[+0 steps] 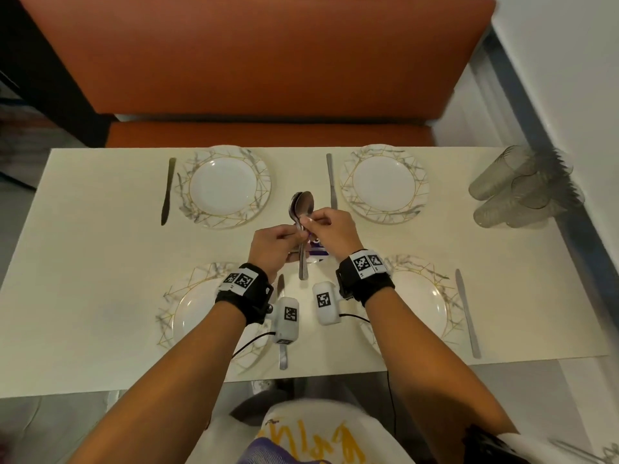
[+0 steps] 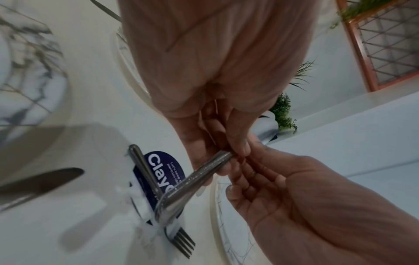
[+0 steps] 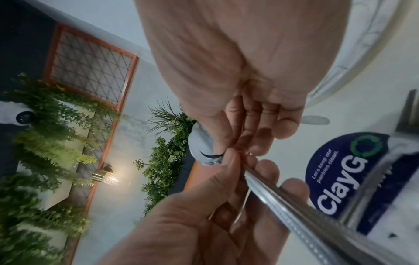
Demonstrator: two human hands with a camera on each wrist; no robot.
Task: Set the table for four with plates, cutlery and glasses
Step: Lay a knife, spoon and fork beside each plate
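Over the middle of the white table (image 1: 100, 262) both hands hold a bundle of steel spoons (image 1: 302, 204), bowls pointing away from me. My left hand (image 1: 298, 234) grips the handles (image 2: 199, 174). My right hand (image 1: 310, 219) pinches one spoon at its neck, just below the bowls (image 3: 201, 148). Marbled plates stand at far left (image 1: 222, 187), far right (image 1: 385, 184), near left (image 1: 187, 313) and near right (image 1: 425, 303). A knife lies beside each: (image 1: 167, 192), (image 1: 331, 182), (image 1: 467, 313), and one (image 1: 283, 358) partly hidden under my left wrist.
Several clear glasses (image 1: 522, 189) lie stacked at the table's far right corner. Forks (image 2: 181, 240) rest on a blue ClayGo card (image 3: 340, 175) under my hands. An orange bench (image 1: 268, 128) runs along the far edge, and a white wall stands to the right.
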